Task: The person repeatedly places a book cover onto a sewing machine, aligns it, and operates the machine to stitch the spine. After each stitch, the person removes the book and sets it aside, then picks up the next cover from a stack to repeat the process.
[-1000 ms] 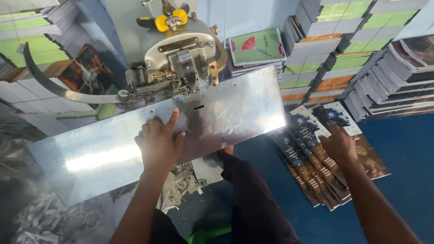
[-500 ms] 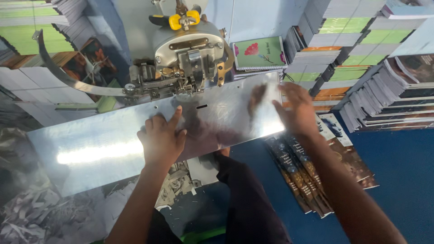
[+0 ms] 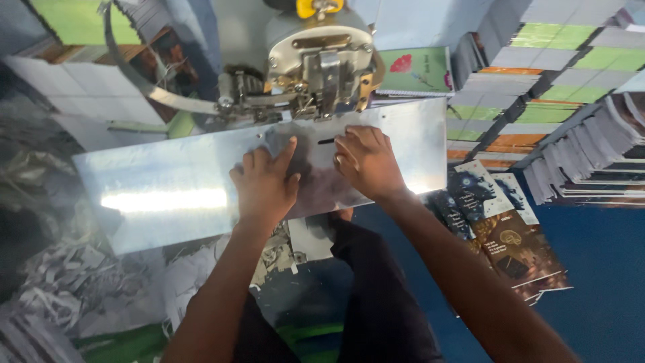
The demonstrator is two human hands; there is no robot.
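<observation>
Resting flat, both hands (image 3: 316, 175) on steel plate (image 3: 168, 195).

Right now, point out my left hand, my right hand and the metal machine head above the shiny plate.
left hand (image 3: 265, 185), head view, back of the hand, flat on the plate.
right hand (image 3: 368, 161), head view, back of the hand.
metal machine head (image 3: 321, 64), head view, its rounded front face.

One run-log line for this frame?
left hand flat on metal plate | right hand flat on plate beside slot | machine head above | booklets right
</observation>
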